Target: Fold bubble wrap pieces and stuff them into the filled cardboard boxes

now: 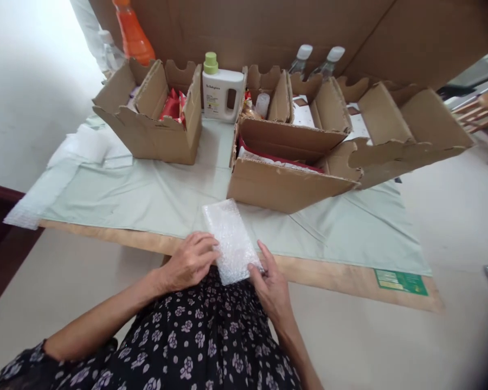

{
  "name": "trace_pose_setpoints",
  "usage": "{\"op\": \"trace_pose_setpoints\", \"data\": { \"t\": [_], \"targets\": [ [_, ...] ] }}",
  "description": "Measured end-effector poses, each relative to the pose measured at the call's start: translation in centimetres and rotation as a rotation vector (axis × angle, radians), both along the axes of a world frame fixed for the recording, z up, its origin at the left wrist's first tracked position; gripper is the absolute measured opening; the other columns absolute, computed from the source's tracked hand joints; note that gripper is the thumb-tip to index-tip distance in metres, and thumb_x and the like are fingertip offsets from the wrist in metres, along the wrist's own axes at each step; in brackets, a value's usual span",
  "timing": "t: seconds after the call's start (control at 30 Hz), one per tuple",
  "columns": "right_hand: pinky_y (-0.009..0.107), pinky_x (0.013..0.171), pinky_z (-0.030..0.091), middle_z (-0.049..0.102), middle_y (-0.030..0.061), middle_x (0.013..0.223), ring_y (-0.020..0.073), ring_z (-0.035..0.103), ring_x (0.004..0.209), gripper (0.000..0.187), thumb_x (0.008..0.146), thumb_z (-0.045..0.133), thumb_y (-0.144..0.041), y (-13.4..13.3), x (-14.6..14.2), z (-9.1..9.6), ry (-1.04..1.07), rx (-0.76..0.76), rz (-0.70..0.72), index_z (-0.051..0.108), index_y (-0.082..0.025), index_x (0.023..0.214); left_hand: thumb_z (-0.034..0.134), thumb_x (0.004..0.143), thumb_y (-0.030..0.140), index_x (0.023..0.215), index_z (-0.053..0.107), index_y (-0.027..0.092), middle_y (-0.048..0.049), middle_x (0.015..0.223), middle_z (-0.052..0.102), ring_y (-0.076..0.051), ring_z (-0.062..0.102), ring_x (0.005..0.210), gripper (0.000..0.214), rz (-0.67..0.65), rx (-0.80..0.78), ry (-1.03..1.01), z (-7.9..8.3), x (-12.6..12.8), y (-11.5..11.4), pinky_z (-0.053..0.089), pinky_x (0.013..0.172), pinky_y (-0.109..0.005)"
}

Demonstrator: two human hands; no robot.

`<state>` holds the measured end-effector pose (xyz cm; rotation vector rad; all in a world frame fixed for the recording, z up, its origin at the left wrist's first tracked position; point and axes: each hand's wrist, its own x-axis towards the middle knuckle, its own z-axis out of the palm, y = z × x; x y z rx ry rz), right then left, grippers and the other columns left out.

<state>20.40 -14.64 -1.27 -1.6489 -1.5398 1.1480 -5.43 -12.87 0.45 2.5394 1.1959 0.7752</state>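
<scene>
A flat, clear bubble wrap pouch [232, 238] lies at the table's front edge, its near end jutting past the edge over my lap. My right hand [272, 284] grips its lower right corner, thumb on top and the other fingers along the side or beneath. At the pouch's left edge, my left hand [191, 261] has its fingers curled together against the plastic. Whether anything is inside the pouch I cannot make out.
Cardboard compartments [284, 184] holding packets and boxes stand along the back, with a smaller divided carton [162, 141] left. A white detergent bottle [222, 92] stands between them. More bubble wrap sheets [61, 173] hang over the left edge. Behind stands an orange bottle [135, 38].
</scene>
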Motion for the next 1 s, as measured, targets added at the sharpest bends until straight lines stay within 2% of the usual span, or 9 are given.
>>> {"op": "trace_pose_setpoints", "data": {
  "t": [0.1, 0.27, 0.43, 0.53, 0.7, 0.73, 0.83, 0.9, 1.0],
  "targets": [
    [0.032, 0.058, 0.053, 0.068, 0.001, 0.077, 0.0165, 0.056, 0.057, 0.069, 0.094, 0.06, -0.047, 0.3, 0.5, -0.1, 0.158, -0.117, 0.007, 0.05, -0.018, 0.156, 0.064, 0.092, 0.013, 0.129, 0.063, 0.017, -0.0154, 0.137, 0.065, -0.033, 0.054, 0.134, 0.036, -0.077, -0.024, 0.041, -0.5, 0.1, -2.4, 0.05, 0.11, -0.052],
    [0.035, 0.068, 0.059, 0.07, 0.0017, 0.084, 0.0176, 0.063, 0.067, 0.072, 0.092, 0.067, -0.052, 0.6, 0.2, -0.1, 0.367, -0.228, -0.02, 0.049, -0.024, 0.156, 0.075, 0.089, 0.03, 0.142, 0.053, 0.018, -0.0199, 0.144, 0.059, -0.036, 0.053, 0.136, 0.059, -0.114, -0.055, 0.067, -2.0, 1.9, -2.8, 0.05, 0.112, -0.058],
    [0.034, 0.071, 0.06, 0.071, 0.0006, 0.081, 0.0162, 0.066, 0.067, 0.069, 0.089, 0.072, -0.05, -0.8, -1.1, 0.1, 0.478, -0.235, -0.109, 0.055, -0.021, 0.15, 0.062, 0.09, 0.013, 0.131, 0.058, 0.018, -0.0161, 0.128, 0.068, -0.032, 0.062, 0.124, 0.042, -0.016, 0.062, -0.056, -3.3, 2.7, -2.6, 0.054, 0.105, -0.053],
    [0.031, 0.068, 0.058, 0.073, 0.0004, 0.078, 0.0144, 0.066, 0.062, 0.068, 0.087, 0.075, -0.049, -2.0, -1.3, -0.2, 0.524, -0.263, -0.175, 0.057, -0.019, 0.146, 0.058, 0.086, 0.008, 0.128, 0.059, 0.019, -0.013, 0.12, 0.072, -0.029, 0.065, 0.121, 0.044, -0.032, 0.065, -0.148, -3.4, 2.5, -2.3, 0.055, 0.105, -0.052],
    [0.027, 0.062, 0.054, 0.071, -0.0015, 0.073, 0.0148, 0.067, 0.06, 0.08, 0.081, 0.081, -0.051, -2.3, -1.6, -0.7, 0.675, -0.345, -0.29, 0.051, -0.018, 0.148, 0.072, 0.09, 0.046, 0.14, 0.053, 0.012, -0.0248, 0.138, 0.064, -0.038, 0.058, 0.134, 0.064, -0.08, 0.104, -0.052, -2.9, 2.0, -2.3, 0.047, 0.112, -0.063],
    [0.027, 0.061, 0.054, 0.071, -0.0019, 0.071, 0.0153, 0.067, 0.06, 0.082, 0.081, 0.082, -0.051, -2.2, -1.8, -0.7, 0.7, -0.369, -0.289, 0.05, -0.018, 0.149, 0.073, 0.09, 0.048, 0.139, 0.055, 0.012, -0.0247, 0.138, 0.064, -0.038, 0.057, 0.134, 0.063, -0.073, 0.123, -0.022, -2.8, 2.0, -2.5, 0.047, 0.112, -0.062],
    [0.028, 0.062, 0.055, 0.072, -0.0002, 0.074, 0.0155, 0.068, 0.06, 0.079, 0.083, 0.08, -0.051, -2.3, -1.9, -0.3, 0.719, -0.419, -0.201, 0.051, -0.018, 0.148, 0.068, 0.091, 0.025, 0.13, 0.063, 0.018, -0.0157, 0.125, 0.073, -0.032, 0.065, 0.123, 0.04, -0.03, 0.162, -0.041, -2.8, 2.5, -2.8, 0.051, 0.106, -0.052],
    [0.03, 0.064, 0.058, 0.075, 0.0028, 0.082, 0.0166, 0.07, 0.064, 0.072, 0.088, 0.075, -0.053, -2.8, -1.2, -0.1, 0.683, -0.4, -0.105, 0.052, -0.02, 0.148, 0.061, 0.09, 0.013, 0.124, 0.067, 0.02, -0.0102, 0.111, 0.078, -0.027, 0.07, 0.11, 0.035, 0.016, 0.173, -0.132, -3.1, 2.7, -3.0, 0.055, 0.097, -0.045],
    [0.038, 0.072, 0.062, 0.077, 0.0075, 0.1, 0.0214, 0.075, 0.08, 0.065, 0.096, 0.067, -0.049, -3.8, 1.1, 0.1, 0.448, -0.183, 0.013, 0.047, -0.025, 0.153, 0.056, 0.089, 0.008, 0.12, 0.068, 0.02, -0.0077, 0.099, 0.079, -0.023, 0.074, 0.096, 0.035, 0.069, 0.17, -0.248, -3.5, 2.6, -3.0, 0.058, 0.086, -0.039]
  ]
}}
